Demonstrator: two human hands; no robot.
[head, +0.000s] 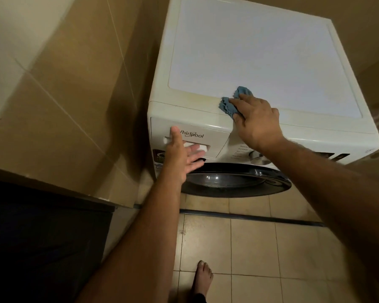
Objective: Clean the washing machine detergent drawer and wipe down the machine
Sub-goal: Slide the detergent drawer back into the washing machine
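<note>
A white front-loading washing machine [260,51] stands against the tiled wall. Its detergent drawer [214,138] sits at the upper left of the front panel and looks closed. My left hand [182,154] lies flat with straight fingers against the drawer's handle recess. My right hand [256,121] presses a blue cloth [227,104] flat onto the front edge of the machine's top. Under it, part of the control panel and dial [257,157] is hidden by my wrist. The dark round door [232,178] is below.
A beige tiled wall [64,84] stands close on the machine's left, with a dark panel [42,237] below it. Beige floor tiles [260,248] and a dark threshold strip [249,217] lie in front. My bare foot [202,276] stands near the bottom edge.
</note>
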